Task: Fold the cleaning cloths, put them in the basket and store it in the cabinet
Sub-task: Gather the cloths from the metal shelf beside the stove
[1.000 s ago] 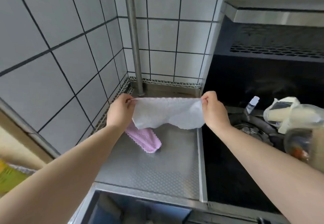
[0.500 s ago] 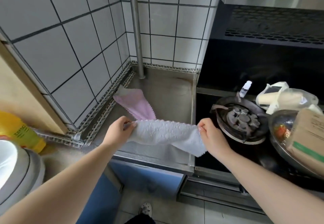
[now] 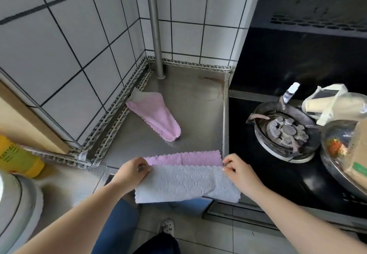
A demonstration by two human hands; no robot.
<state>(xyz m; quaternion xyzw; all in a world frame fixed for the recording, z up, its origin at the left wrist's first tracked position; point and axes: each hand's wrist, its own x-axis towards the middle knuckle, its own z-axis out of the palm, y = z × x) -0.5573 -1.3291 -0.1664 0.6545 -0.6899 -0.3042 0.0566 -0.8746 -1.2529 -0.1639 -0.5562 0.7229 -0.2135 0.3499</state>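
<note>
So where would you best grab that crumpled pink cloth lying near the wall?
Pinch the pink cloth at its wide scalloped end nearest you, coming from above and the front: that end lies flat and free on the steel counter, while its far end is tucked against the wall strip.

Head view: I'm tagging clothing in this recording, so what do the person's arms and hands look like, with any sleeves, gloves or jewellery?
Both forearms are bare up to the frame edge, with no sleeves in sight. The left hand and the right hand wear no gloves, and no rings, watch or bracelets show. Nothing can be told about the nails at this size. Below, blue trousers and a light perforated shoe are visible.
</note>
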